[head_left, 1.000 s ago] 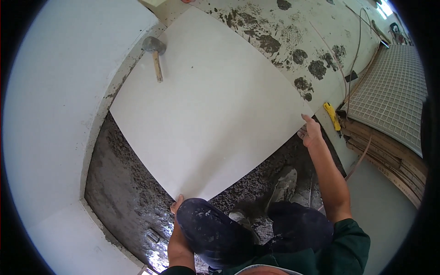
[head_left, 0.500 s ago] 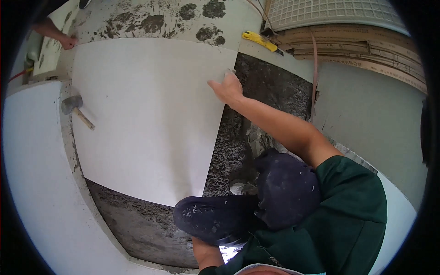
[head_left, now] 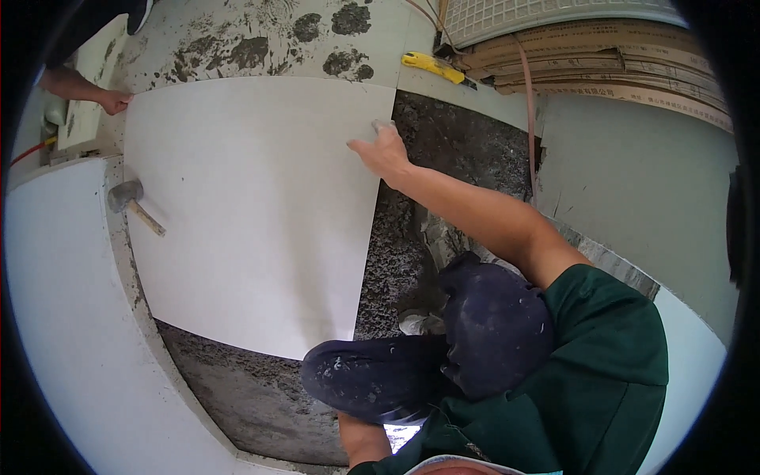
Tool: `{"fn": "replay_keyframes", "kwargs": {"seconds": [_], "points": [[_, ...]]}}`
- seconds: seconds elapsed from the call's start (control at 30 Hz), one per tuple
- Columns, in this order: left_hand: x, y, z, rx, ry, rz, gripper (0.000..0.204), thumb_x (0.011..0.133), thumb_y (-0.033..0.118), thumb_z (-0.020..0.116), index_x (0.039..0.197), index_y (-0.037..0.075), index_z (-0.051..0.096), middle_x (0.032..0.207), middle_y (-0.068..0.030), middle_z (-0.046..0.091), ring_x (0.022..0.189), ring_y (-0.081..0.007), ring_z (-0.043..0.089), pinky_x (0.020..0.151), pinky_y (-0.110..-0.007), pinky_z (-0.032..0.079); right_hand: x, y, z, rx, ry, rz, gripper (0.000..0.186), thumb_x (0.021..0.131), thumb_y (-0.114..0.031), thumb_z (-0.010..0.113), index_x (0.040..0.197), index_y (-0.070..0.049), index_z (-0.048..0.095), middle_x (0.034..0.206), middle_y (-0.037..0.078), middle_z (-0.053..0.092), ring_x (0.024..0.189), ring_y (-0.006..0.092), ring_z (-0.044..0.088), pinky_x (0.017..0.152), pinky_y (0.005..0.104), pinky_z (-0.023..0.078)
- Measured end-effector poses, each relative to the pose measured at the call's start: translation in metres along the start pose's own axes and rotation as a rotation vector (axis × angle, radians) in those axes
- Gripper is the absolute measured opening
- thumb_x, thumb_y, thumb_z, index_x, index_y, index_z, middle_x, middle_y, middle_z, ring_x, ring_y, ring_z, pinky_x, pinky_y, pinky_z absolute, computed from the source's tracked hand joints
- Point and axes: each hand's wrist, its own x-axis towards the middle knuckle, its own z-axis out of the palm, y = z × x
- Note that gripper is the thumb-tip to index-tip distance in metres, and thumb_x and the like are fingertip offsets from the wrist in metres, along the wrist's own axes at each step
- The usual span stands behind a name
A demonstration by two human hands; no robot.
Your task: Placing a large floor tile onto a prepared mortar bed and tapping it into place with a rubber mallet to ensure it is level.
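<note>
A large white tile (head_left: 253,214) lies over the dark, rough mortar bed (head_left: 245,380) in front of me. My right hand (head_left: 383,154) reaches across to its right edge, near the far right corner. The thumb is stretched apart from the other fingers, and the fingertips touch the tile's top. My left forearm (head_left: 364,439) shows below my bent knee, and the hand itself is hidden behind the knee. At the tile's far left corner, another person's hand (head_left: 116,101) touches the edge. A mallet (head_left: 125,195) with a dark head and wooden handle lies by the tile's left edge.
A yellow utility knife (head_left: 431,67) lies on the floor beyond the mortar. Stacked flat cardboard boxes (head_left: 594,63) and a white ribbed panel (head_left: 554,16) are at the far right. A low white ledge (head_left: 63,277) runs along the left. Mortar blotches (head_left: 249,51) mark the far floor.
The view has turned slightly. The other person's arm has come further into view with a dark trouser leg. My right hand keeps its place at the tile's edge.
</note>
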Motion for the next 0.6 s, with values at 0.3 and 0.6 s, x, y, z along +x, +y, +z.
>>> {"fn": "replay_keyframes", "kwargs": {"seconds": [0.3, 0.6], "points": [[0.012, 0.019, 0.028, 0.127, 0.09, 0.206, 0.103, 0.088, 0.041, 0.081, 0.157, -0.01, 0.024, 0.162, -0.0308, 0.028, 0.153, -0.0393, 0.028, 0.122, -0.046, 0.033, 0.0, 0.0, -0.002, 0.152, -0.03, 0.079, 0.076, 0.085, -0.04, 0.075, 0.142, 0.006, 0.056, 0.15, 0.029, 0.046, 0.137, 0.0389, 0.051, 0.113, 0.0414, 0.044], [0.061, 0.192, 0.102, 0.5, -0.153, 0.953, 0.112, 0.086, 0.041, 0.081, 0.161, -0.006, 0.013, 0.17, -0.0264, 0.008, 0.157, -0.0404, 0.014, 0.127, -0.046, 0.02, 0.01, 0.042, -0.022, -0.039, -0.018, -0.116, 0.065, 0.084, -0.037, 0.074, 0.134, 0.003, 0.064, 0.145, 0.028, 0.054, 0.136, 0.0376, 0.052, 0.11, 0.0438, 0.045]]}}
